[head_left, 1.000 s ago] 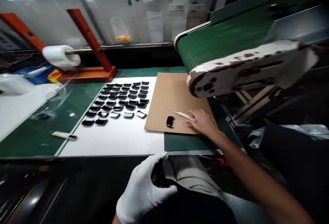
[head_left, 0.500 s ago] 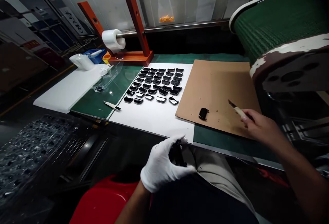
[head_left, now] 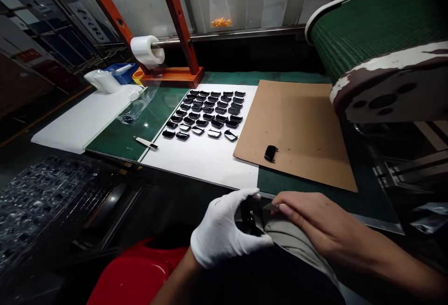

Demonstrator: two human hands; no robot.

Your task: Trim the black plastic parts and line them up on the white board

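Note:
My left hand, in a white glove, grips a glossy black plastic part between thumb and fingers, just off the table's front edge and above my lap. Close on its right, my bare right hand is closed around a knife; only its blade shows, pointing toward the black part, and the handle is hidden in the fingers. I cannot tell whether blade and part touch. A similar black part lies on the brown cardboard sheet. Several more black parts lie in rows on white paper.
A second knife lies at the paper's left edge. Behind stands an orange stand with a plastic film roll. A green conveyor belt overhangs the right side. A red stool and bubble-packed trays are lower left.
My right hand has moved left and down with the knife, from over the cardboard to beside the black part. My left hand keeps its hold. The camera view has shifted slightly.

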